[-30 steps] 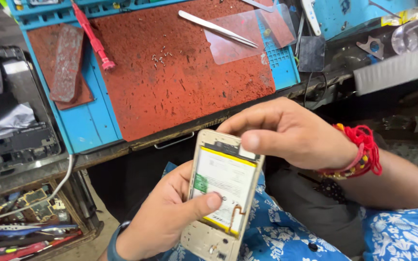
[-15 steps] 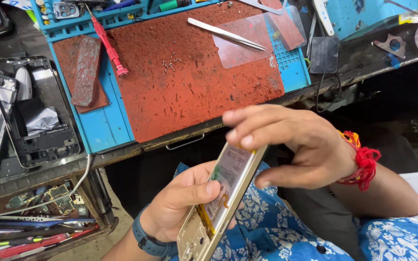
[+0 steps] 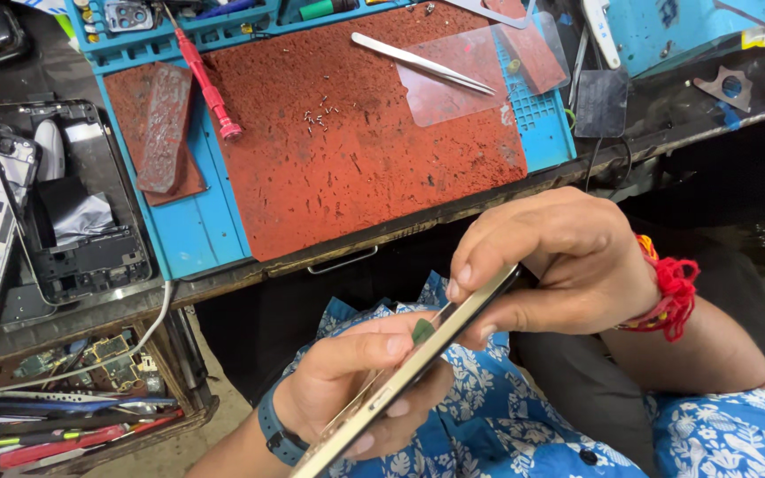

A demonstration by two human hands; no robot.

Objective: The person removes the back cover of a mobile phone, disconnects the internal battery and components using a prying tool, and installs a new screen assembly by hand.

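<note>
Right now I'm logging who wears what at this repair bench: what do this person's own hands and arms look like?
Both hands are bare, with no gloves. The right hand has a red thread band with a tassel-like knot round its wrist. The left hand has a dark blue band round its wrist. No sleeves show on the forearms.

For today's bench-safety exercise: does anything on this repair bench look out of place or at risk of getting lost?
Tiny loose screws lie scattered on the bare red mat, outside the tray compartments, where they could easily roll away.

Gold opened phone (image 3: 418,363), turned edge-on, tilted diagonally, above lap
</note>
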